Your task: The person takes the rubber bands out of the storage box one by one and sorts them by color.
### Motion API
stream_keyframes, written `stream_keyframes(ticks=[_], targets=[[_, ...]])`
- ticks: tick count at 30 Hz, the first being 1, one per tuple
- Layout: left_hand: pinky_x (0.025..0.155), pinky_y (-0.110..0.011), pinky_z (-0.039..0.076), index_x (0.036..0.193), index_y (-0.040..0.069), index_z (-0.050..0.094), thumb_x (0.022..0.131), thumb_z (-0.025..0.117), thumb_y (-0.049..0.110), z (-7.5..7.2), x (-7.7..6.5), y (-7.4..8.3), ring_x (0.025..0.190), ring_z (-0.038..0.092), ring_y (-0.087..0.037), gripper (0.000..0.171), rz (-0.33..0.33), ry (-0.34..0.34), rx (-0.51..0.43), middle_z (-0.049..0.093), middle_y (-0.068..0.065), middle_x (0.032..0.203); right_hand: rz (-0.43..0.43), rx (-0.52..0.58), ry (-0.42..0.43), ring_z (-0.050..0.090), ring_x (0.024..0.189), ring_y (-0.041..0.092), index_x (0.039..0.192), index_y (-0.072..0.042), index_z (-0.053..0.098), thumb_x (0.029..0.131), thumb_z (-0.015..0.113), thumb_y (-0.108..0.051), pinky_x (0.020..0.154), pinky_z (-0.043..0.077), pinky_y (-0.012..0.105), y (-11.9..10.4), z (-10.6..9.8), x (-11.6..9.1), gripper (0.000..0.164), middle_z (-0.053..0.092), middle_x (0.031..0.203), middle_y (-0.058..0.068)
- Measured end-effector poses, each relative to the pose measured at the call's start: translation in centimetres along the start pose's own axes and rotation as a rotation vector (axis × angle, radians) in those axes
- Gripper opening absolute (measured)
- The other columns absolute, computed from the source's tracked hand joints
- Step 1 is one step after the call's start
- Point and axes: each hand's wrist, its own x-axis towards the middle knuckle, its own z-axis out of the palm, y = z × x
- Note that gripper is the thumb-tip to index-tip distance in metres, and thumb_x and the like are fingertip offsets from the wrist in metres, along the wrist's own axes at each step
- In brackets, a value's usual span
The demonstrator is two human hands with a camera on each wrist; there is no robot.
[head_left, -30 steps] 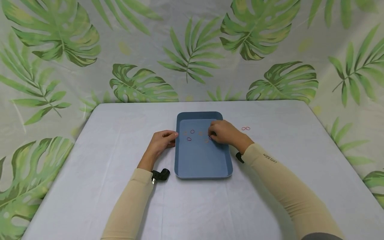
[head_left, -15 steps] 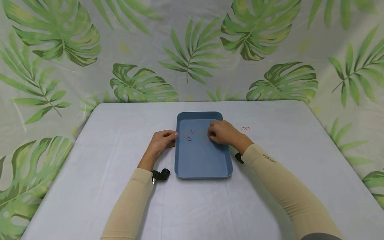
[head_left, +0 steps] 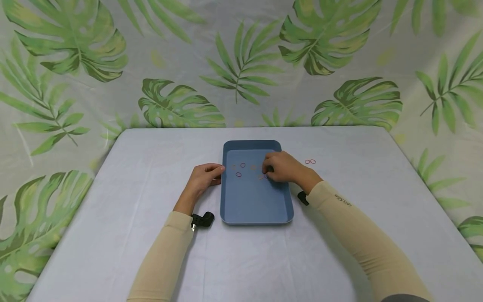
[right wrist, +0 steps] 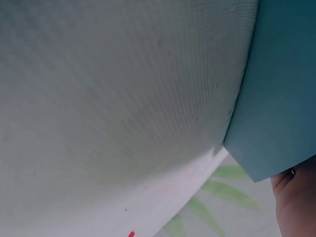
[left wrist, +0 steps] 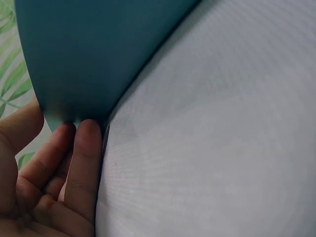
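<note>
A blue tray [head_left: 256,214] stands lengthwise on the table. My left hand [head_left: 201,180] holds its left side, thumb at the rim and fingertips against the outer wall, as the left wrist view shows. My right hand [head_left: 283,167] reaches over the right rim with curled fingers, pinching a small purple rubber band [head_left: 266,176], mostly hidden at the fingertips. Inside the tray lie a red rubber band [head_left: 243,165], a dark pink rubber band [head_left: 238,174] and several faint tan ones. In the right wrist view the tray wall [right wrist: 281,98] hides my right fingertips.
Two red rubber bands [head_left: 310,161] lie side by side on the white-covered table [head_left: 339,147], right of the tray. A leaf-print cloth [head_left: 241,63] hangs behind the table. Both wrists carry small black cameras.
Both hands stay nearly in place. My right fingers shift slightly at the tray's right part; the purple band, hidden half a second ago, shows again at the fingertips.
</note>
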Motion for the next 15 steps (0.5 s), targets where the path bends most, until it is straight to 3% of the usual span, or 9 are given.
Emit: stream_keyframes(ticks=[11, 15], targets=[[0.091, -0.031, 0.062, 0.124, 0.002, 0.067, 0.096, 0.067, 0.024, 0.07, -0.11, 0.16, 0.096, 0.068, -0.013, 0.035, -0.011, 0.011, 0.013, 0.065, -0.016, 0.125, -0.020, 0.056, 0.000, 0.062, 0.081, 0.020, 0.092, -0.010, 0.078, 0.076, 0.062, 0.003, 0.074, 0.058, 0.039, 0.23, -0.08, -0.12, 0.025, 0.068, 0.096, 0.005], [0.090, -0.030, 0.062, 0.123, 0.002, 0.067, 0.096, 0.067, 0.024, 0.09, -0.11, 0.11, 0.097, 0.068, -0.013, 0.034, -0.011, 0.012, 0.013, 0.065, -0.016, 0.124, -0.025, 0.062, 0.003, 0.063, 0.082, 0.021, 0.091, -0.012, 0.077, 0.081, 0.066, -0.001, 0.076, 0.057, 0.040, 0.39, 0.14, -0.19, 0.018, 0.068, 0.097, 0.004]])
